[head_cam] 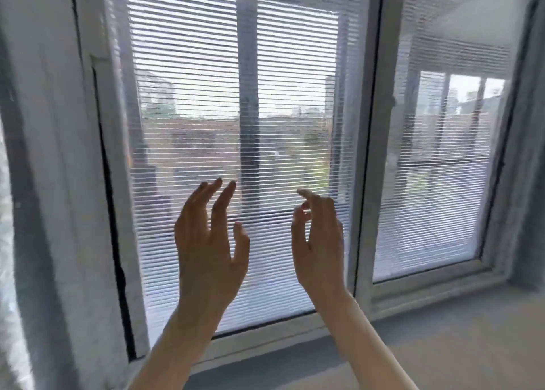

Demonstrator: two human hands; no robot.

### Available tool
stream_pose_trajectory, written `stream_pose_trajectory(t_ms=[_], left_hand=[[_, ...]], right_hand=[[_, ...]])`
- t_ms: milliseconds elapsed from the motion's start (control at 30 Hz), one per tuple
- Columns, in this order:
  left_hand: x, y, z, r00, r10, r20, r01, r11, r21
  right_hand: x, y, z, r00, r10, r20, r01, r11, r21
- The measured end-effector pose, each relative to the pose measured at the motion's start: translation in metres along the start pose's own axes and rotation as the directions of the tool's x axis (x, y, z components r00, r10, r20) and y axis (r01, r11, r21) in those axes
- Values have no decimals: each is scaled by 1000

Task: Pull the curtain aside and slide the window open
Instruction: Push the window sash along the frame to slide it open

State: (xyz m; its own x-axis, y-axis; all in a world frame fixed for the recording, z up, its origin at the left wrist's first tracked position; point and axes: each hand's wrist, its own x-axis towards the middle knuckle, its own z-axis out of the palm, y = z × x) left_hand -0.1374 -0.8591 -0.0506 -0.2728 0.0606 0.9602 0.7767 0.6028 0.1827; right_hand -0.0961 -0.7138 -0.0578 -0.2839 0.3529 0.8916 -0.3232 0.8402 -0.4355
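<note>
A white-framed window (pixel 367 154) fills the view, with two panes side by side. White slatted blinds (pixel 206 95) hang over the left pane, and a second set of blinds (pixel 436 207) covers the right pane. Both my hands are raised in front of the left pane's lower half. My left hand (pixel 206 242) has its fingers spread and pointing up, holding nothing. My right hand (pixel 320 242) has loosely curled fingers apart, also holding nothing. Whether the fingertips touch the slats I cannot tell. A grey curtain (pixel 17 212) hangs at the far left edge.
A grey window sill (pixel 442 345) runs along the bottom right. A grey wall or drape edge (pixel 530 183) borders the window on the right. A dark gap (pixel 118 257) runs down the left side of the frame. Buildings show through the slats.
</note>
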Motion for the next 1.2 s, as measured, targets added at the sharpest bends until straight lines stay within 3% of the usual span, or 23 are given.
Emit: stream_pose_trajectory(t_ms=[200, 400, 767, 1200], left_hand=[[-13, 91, 100, 992, 49, 116, -32, 989, -147], [-24, 174, 205, 978, 117, 170, -60, 951, -305], [-25, 289, 412, 952, 145, 270, -5, 888, -459], [-2, 403, 617, 926, 197, 321, -38, 896, -442]], right_hand=[[15, 93, -97, 992, 122, -33, -126, 957, -261], [28, 181, -171, 984, 161, -82, -180, 905, -385], [94, 370, -235, 964, 262, -38, -241, 812, -531], [181, 576, -294, 926, 374, -55, -338, 755, -562]])
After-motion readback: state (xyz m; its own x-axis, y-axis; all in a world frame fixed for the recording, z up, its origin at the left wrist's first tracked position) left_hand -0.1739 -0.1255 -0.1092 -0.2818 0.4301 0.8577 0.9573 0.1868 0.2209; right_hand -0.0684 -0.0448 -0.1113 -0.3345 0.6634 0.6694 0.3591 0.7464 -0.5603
